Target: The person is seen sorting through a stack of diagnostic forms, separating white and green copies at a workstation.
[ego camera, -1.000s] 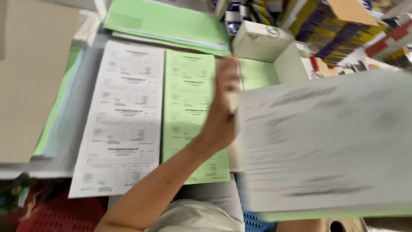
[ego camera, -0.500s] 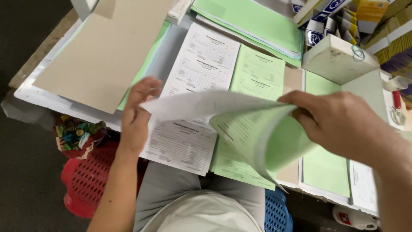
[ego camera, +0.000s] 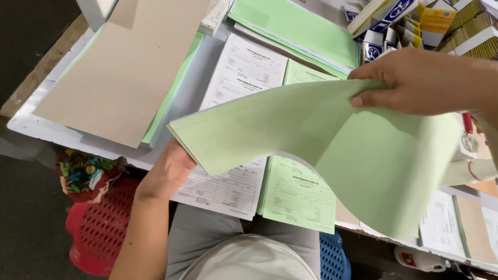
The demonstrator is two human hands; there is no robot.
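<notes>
The green sheets point(ego camera: 332, 140) hide the middle of my white form point(ego camera: 233, 129) and green form point(ego camera: 298, 192); my left fingers point(ego camera: 179, 155) vanish beneath them.

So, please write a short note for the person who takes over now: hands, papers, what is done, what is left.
Left hand: under the lower left corner of the green sheets, supporting them.
Right hand: pinches their upper edge; the sheets hang curved above the table.
Below them: a white form stack and a green form stack, side by side. Brown cardboard lies at the left.
Done: sheets lifted.
Left: not yet laid down anywhere.
</notes>
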